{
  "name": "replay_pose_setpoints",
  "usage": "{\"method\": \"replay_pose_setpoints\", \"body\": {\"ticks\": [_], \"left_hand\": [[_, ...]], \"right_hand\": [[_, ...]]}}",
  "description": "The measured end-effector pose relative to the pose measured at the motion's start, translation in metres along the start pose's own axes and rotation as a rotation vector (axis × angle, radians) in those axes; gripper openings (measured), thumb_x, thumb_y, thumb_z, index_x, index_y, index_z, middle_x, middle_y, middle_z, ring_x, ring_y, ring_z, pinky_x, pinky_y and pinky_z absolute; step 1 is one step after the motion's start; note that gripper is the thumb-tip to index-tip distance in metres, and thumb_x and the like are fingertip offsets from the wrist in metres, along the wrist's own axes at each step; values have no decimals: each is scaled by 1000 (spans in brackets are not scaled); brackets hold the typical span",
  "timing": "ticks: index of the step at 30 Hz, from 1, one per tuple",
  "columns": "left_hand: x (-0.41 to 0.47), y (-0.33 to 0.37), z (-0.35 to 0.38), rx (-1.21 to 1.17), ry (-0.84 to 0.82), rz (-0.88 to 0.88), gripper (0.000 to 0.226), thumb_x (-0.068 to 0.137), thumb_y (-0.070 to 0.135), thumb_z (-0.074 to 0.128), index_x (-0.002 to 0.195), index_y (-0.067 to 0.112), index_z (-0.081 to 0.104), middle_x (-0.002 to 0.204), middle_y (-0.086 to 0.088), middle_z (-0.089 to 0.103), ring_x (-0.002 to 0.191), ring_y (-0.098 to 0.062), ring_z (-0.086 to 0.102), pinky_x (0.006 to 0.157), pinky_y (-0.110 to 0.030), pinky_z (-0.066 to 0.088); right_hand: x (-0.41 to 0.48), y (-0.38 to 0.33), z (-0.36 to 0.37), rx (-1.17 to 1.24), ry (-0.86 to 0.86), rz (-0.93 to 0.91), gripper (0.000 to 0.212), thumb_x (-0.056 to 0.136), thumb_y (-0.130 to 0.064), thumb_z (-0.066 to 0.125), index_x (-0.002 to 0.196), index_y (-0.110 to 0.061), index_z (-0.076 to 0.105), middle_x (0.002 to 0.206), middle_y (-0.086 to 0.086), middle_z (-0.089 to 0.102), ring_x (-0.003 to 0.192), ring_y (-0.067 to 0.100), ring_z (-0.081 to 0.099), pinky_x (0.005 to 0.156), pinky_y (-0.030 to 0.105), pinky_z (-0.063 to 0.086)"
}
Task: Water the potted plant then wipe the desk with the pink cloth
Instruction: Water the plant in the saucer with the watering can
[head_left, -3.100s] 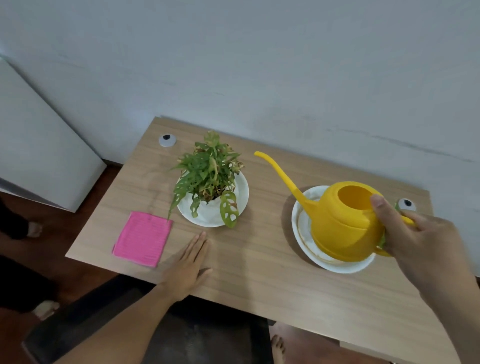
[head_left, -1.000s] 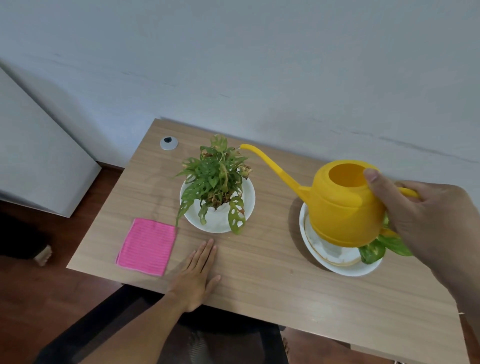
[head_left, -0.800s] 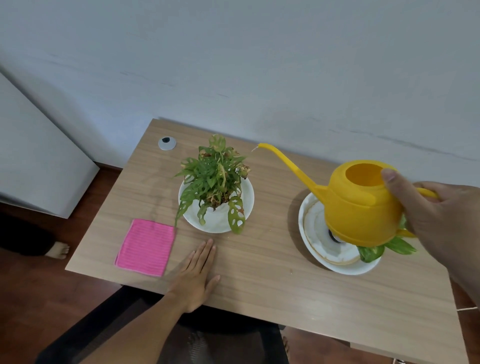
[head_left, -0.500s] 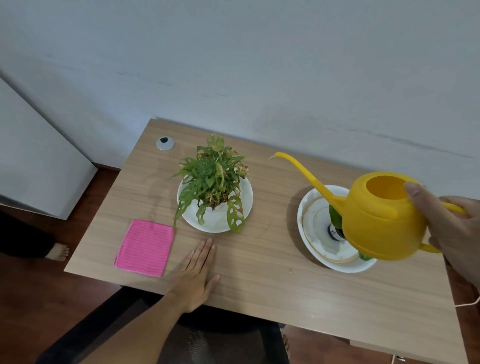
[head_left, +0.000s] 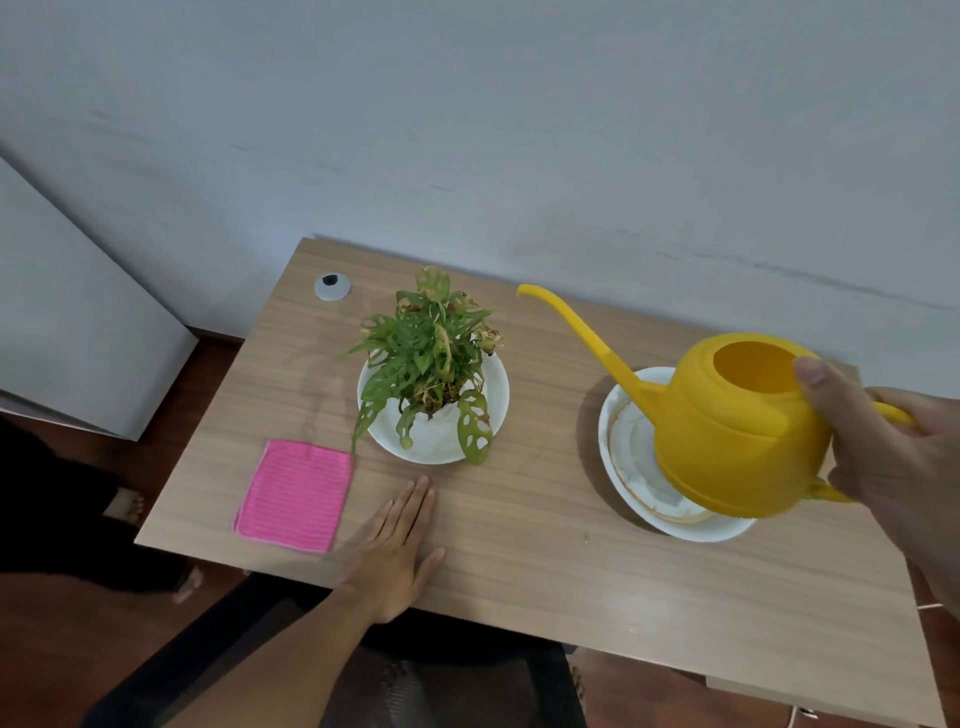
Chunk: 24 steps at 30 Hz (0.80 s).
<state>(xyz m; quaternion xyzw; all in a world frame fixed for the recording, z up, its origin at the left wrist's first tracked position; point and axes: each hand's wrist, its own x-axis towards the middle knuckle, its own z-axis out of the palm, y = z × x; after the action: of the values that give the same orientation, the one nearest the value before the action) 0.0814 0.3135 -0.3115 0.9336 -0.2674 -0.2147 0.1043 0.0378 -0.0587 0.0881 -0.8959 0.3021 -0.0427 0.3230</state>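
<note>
The right hand (head_left: 893, 467) is gripping the handle of the yellow watering can (head_left: 737, 426), thumb pressing on the rim of its open top, and is holding the can in the air above a white dish (head_left: 675, 525) at the right side of the desk (head_left: 545, 551). The can's long spout is pointing up and to the left, its tip hanging in the air just right of the plant's leaves (not over the pot itself). The left hand (head_left: 400, 545) is lying flat on the desk near the front edge, palm down, fingers stretched out and together, grasping nothing.

Just beyond those fingertips the potted plant (head_left: 431, 358) is standing upright in its white pot on a white saucer (head_left: 493, 410), with holed green leaves drooping over the rim. The pink cloth (head_left: 296, 493) is lying flat and folded square just left of the resting hand, near the front left corner, close beside the saucer. A small silver disc with a dark centre (head_left: 332, 286) is sitting at the back left corner. The desk is standing against a pale wall.
</note>
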Motion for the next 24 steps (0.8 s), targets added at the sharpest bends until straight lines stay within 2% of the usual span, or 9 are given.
{"method": "replay_pose_setpoints", "body": {"ticks": [2, 4, 6, 8, 10, 14, 17, 21, 24], "left_hand": [[0, 1, -1, 6, -20, -7, 84, 115, 64, 15, 172, 16, -25, 179, 1, -38, 169, -16, -30, 137, -38, -12], [0, 2, -3, 15, -37, -12, 85, 115, 64, 12, 170, 15, -29, 177, 1, -42, 167, -16, -34, 137, -39, -13], [0, 3, -4, 22, -53, -16, 85, 115, 64, 12, 168, 14, -32, 176, 0, -45, 166, -16, -36, 137, -39, -13], [1, 3, -4, 14, -64, -22, 86, 115, 64, 11, 168, 13, -33, 176, 0, -46, 166, -16, -37, 136, -39, -14], [1, 2, -1, 17, -62, -24, 85, 115, 64, 11, 168, 13, -32, 176, 0, -45, 166, -16, -37, 136, -39, -13], [3, 0, 2, -11, -34, -19, 84, 115, 63, 14, 171, 15, -26, 179, 1, -39, 168, -15, -31, 137, -40, -10], [2, 0, 4, -22, -33, -14, 84, 115, 62, 15, 172, 15, -25, 180, 2, -39, 168, -14, -32, 137, -41, -9], [2, 0, 4, -45, -30, -14, 84, 115, 60, 18, 172, 15, -24, 180, 2, -38, 168, -15, -32, 137, -41, -9], [1, 1, 3, -47, -28, -15, 83, 115, 59, 17, 172, 15, -25, 178, 2, -41, 167, -14, -34, 136, -40, -12]], "right_hand": [[9, -20, 3, -38, 23, -47, 86, 83, -101, 59, 81, -15, 67, 57, 20, 56, 66, 56, 63, 70, 73, 62], [1, -35, 7, 71, 29, -45, 89, 80, -104, 56, 94, -18, 71, 65, 26, 64, 73, 56, 70, 75, 74, 63], [0, -45, 13, 49, 6, -37, 88, 82, -100, 55, 88, -14, 71, 63, 23, 62, 73, 54, 71, 74, 69, 63], [4, -55, 18, 33, 64, -78, 93, 82, -92, 59, 74, 1, 64, 66, 30, 60, 71, 54, 65, 66, 59, 56], [8, -58, 23, 8, 12, -91, 96, 88, -87, 64, 73, 8, 61, 68, 34, 60, 69, 53, 62, 63, 55, 52], [7, -68, 31, 36, -26, -123, 80, 94, -75, 65, 70, 0, 51, 57, 20, 51, 49, 25, 44, 61, 40, 37], [1, -74, 34, 36, -56, -122, 85, 84, -79, 61, 67, 2, 48, 44, 2, 35, 46, 15, 42, 56, 35, 31], [-3, -68, 34, -31, -75, -144, 106, 77, -90, 59, 76, 15, 53, 62, 23, 43, 51, 18, 38, 49, 32, 26], [-3, -58, 33, -60, -43, -146, 108, 78, -96, 58, 71, 12, 53, 62, 22, 45, 56, 27, 41, 54, 40, 34]]}}
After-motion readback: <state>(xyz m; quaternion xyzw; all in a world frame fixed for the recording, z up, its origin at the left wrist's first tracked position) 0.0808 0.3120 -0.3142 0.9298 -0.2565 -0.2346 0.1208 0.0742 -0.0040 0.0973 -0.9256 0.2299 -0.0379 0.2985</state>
